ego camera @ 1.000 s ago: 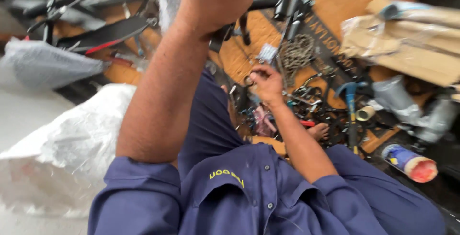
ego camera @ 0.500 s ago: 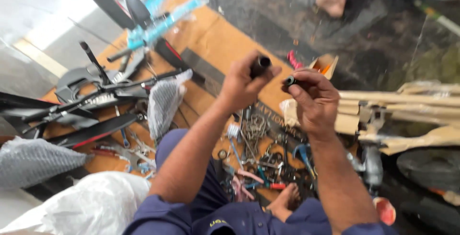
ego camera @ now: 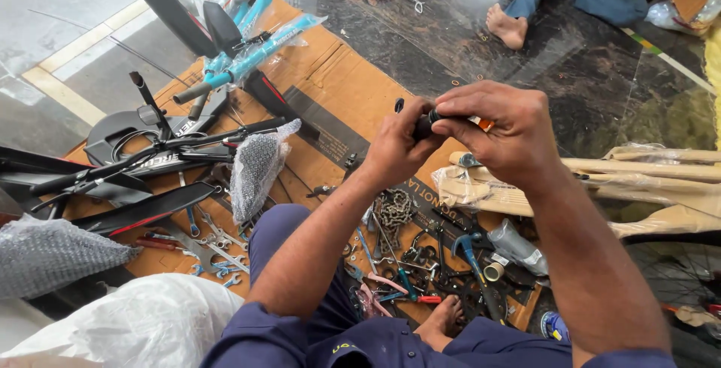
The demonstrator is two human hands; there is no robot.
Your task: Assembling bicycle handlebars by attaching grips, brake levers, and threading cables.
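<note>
Both hands raised at scene centre, above the flattened brown cardboard sheet [ego camera: 338, 90] on the dark polished floor [ego camera: 420, 30]. Left hand [ego camera: 396, 146] closed round the black end of a short black cylindrical part with an orange-and-white tip [ego camera: 451, 121]; right hand [ego camera: 502, 131] curled over its far end, fingertips pinching it.

To do this well, judging from the grip: steady the black end with the left hand, turn or press only with the right fingertips, keep the piece level and close in, over the cardboard, so anything dropped lands there and not on the floor.

Counted: one part held; two hands on it. One coiled grey bicycle chain [ego camera: 396, 209] below the wrists. One blue-handled tool [ego camera: 472, 257] near right. One turquoise bicycle frame wrapped in clear plastic [ego camera: 251, 56] far left. One bare foot of another person [ego camera: 505, 26] at the far edge. Small spanners near left too jumbled to count.
</note>
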